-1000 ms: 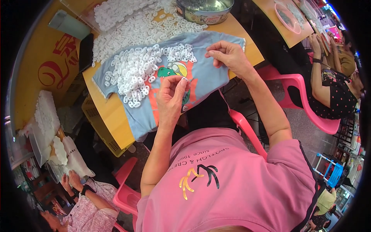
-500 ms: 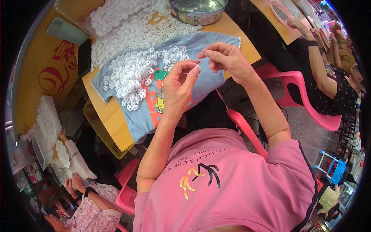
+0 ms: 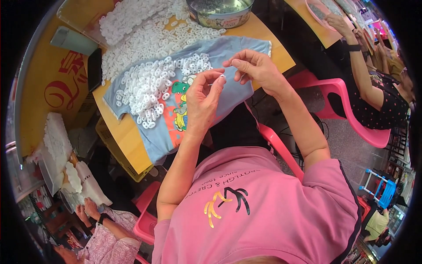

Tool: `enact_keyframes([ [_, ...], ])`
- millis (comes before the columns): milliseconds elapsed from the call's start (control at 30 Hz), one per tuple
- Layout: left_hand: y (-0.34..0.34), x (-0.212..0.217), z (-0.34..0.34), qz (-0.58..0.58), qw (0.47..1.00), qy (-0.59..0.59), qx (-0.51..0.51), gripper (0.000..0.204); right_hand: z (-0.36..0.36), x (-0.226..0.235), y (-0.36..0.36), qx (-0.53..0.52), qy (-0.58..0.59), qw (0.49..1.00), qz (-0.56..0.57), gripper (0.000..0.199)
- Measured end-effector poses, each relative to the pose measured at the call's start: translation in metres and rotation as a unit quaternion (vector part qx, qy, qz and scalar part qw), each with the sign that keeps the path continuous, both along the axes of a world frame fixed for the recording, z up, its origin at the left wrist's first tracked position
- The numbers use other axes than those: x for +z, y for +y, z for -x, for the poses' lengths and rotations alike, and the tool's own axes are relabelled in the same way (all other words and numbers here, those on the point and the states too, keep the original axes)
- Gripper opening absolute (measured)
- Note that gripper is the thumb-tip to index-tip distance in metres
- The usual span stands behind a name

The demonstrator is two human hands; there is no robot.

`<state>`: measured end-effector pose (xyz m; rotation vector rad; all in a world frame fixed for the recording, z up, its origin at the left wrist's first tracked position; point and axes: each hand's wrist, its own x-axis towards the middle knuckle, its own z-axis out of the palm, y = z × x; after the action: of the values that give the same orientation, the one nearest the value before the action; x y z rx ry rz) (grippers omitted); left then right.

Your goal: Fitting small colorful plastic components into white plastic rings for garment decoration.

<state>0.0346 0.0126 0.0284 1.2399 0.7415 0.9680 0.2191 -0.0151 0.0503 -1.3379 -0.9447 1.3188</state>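
Note:
My left hand (image 3: 203, 100) pinches a small white plastic piece (image 3: 223, 76) between thumb and forefinger; most of it is hidden by the fingertips. Close by on the right, my right hand (image 3: 260, 71) has thumb and forefinger drawn together, the other fingers curled; anything in that pinch is too small to make out. Both hands hover over a light-blue shirt (image 3: 237, 50) with a dinosaur print, spread across the table edge. On the shirt, left of my hands, lies a heap of white oval two-holed pieces (image 3: 147, 88), with a smaller cluster (image 3: 195, 64) beside it.
Many more white pieces (image 3: 145, 48) cover the yellow table (image 3: 281, 57) behind the shirt. A round tin (image 3: 224, 20) with small grey bits stands at the back. A phone (image 3: 95, 69) and a pale green cylinder (image 3: 74, 40) lie left. People sit on both sides; a pink chair (image 3: 347, 103) is right.
My hands keep nearly the same pose, with the pinched white piece still in the left. The whole view has shifted slightly.

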Motion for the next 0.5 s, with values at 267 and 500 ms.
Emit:
enact_keyframes([
  [267,-0.003,0.013,0.018,0.139,0.988,-0.064,-0.01,0.015,0.015,0.011,-0.007,0.007,-0.08,0.992,-0.094,0.017],
  [500,-0.009,0.028,0.035,0.125,0.986,-0.113,0.006,0.018,0.051,0.022,-0.004,0.056,-0.03,0.985,-0.158,0.018],
])
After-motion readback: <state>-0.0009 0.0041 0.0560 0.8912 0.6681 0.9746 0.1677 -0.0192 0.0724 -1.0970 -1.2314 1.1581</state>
